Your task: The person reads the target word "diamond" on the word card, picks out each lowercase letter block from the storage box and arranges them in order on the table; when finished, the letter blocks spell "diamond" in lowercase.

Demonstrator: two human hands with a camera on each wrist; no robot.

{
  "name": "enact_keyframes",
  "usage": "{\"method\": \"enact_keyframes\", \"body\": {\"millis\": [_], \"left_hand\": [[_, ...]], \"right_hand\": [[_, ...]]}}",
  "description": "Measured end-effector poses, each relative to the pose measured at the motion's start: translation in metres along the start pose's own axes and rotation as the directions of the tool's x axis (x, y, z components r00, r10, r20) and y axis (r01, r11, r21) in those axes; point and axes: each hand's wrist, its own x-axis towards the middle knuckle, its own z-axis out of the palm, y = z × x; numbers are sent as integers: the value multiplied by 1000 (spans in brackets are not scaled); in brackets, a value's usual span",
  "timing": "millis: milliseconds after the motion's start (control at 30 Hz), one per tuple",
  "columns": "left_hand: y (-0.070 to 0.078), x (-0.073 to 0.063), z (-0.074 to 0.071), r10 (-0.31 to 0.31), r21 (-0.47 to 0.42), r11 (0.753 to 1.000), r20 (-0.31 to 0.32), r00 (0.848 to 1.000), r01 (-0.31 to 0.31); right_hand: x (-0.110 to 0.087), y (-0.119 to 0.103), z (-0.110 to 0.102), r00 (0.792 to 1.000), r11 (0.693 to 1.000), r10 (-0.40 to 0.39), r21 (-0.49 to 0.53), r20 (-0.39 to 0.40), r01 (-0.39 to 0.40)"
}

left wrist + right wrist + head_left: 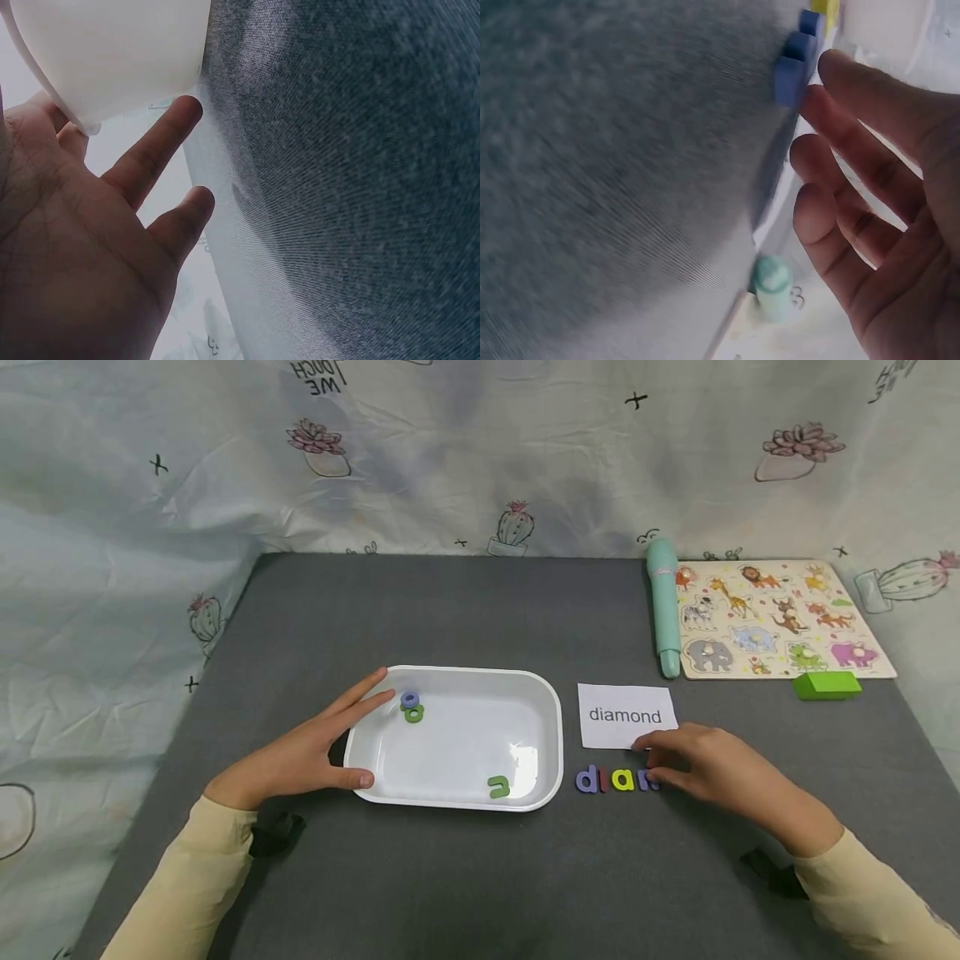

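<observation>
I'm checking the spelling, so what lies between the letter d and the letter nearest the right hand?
In the head view, a narrow red letter and the yellow a lie side by side between them.

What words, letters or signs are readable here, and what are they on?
"diamond": white card.
"d", "i", "a": loose letters on the table; the right hand partly covers the fourth letter.
"o": purple letter in the tray; two green letters there are unclear.
"TOUCH ME", apparently, reversed: curtain; lettering at upper right is cut off, unreadable.
"+" crosses: same curtain.
</observation>
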Motion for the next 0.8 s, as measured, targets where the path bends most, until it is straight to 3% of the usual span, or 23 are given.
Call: {"method": "enact_keyframes", "body": {"millis": [200,533,700,800], "left_hand": [[0,0,0,-17,-9,1000,2,1000,17],[3,-1,-1,18,-14,1000,-5,1000,-18],[2,-2,-2,29,-18,999,-2,1000,-29],[2,-3,-3,33,-19,999,-4,999,-33]], "right_hand": [[-3,-5,-2,999,999,-14,38,37,12],[3,-10,-4,994,1000,0,26,111,-3],[23,-25,-30,997,999,-39,27,74,37],[47,-40,-46,989,989,-136,64,62,132]]}}
